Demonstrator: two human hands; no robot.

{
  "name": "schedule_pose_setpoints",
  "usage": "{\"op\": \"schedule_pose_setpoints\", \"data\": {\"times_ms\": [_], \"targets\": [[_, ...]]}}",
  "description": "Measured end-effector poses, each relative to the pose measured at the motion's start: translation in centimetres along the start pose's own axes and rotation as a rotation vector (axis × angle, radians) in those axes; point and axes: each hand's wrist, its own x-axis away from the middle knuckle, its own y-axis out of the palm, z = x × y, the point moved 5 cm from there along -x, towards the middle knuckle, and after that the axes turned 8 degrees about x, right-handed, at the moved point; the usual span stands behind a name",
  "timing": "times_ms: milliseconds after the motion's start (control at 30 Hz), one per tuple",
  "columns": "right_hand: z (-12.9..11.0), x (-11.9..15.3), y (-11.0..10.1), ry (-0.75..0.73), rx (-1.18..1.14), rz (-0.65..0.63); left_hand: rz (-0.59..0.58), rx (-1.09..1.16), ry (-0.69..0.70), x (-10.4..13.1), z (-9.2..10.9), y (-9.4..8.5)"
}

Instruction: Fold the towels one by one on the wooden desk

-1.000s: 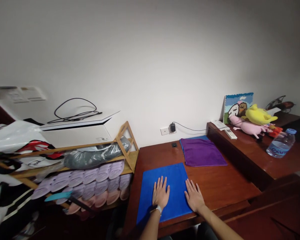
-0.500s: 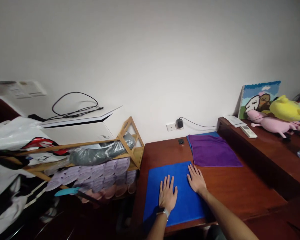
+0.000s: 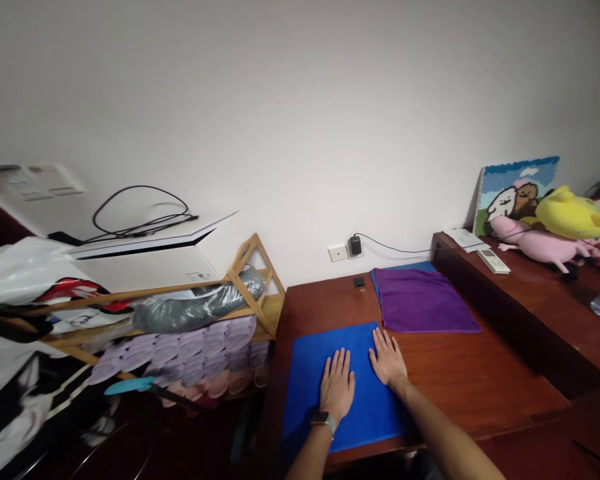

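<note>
A blue cloth (image 3: 305, 380) lies spread flat on the reddish-brown desk (image 3: 480, 380). My left hand (image 3: 337, 385) rests palm down on the middle of it, fingers stretched out, with a watch on the wrist. Near the cloth's upper right edge, my right hand (image 3: 388, 358) lies flat with its fingers apart. Neither hand holds anything. Behind the right hand is a folded purple cloth (image 3: 425, 300), which overlaps another blue cloth (image 3: 425, 267) by the wall.
On the raised right shelf are a remote (image 3: 493, 261), a pink plush toy (image 3: 540, 245), a yellow plush toy (image 3: 573, 213) and a picture (image 3: 513, 193). A charger (image 3: 355, 245) sits in the wall socket. Left stands a wooden rack (image 3: 275, 313) with a white box (image 3: 150, 267).
My left hand has shifted slightly on the blue cloth, its fingers now closer together. The whole view has moved a little, so things appear slightly further left.
</note>
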Motion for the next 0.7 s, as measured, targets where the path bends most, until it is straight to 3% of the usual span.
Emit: {"op": "schedule_pose_setpoints", "data": {"times_ms": [200, 300, 400, 533, 600, 700], "targets": [[0.1, -0.5, 0.6, -0.01, -0.006, 0.012, -0.028, 0.077, 0.062, -6.5, 3.9, 2.1], [0.2, -0.8, 1.0, -0.01, -0.01, 0.011, -0.028, 0.086, 0.052, -8.2, 3.8, 2.7], [0.3, -0.9, 1.1, 0.0, -0.012, 0.015, 0.002, 0.054, -0.005, -7.6, 0.5, 2.1], [0.4, -0.8, 1.1, 0.007, -0.012, 0.02, 0.069, -0.024, -0.213, -4.1, -8.0, 0.1], [0.4, -0.7, 1.0, 0.009, -0.005, 0.01, 0.105, -0.044, -0.255, -2.3, -11.3, -0.7], [0.3, -0.5, 1.0, 0.009, 0.015, 0.002, 0.122, -0.046, -0.258, -1.0, -12.9, -1.3]]}}
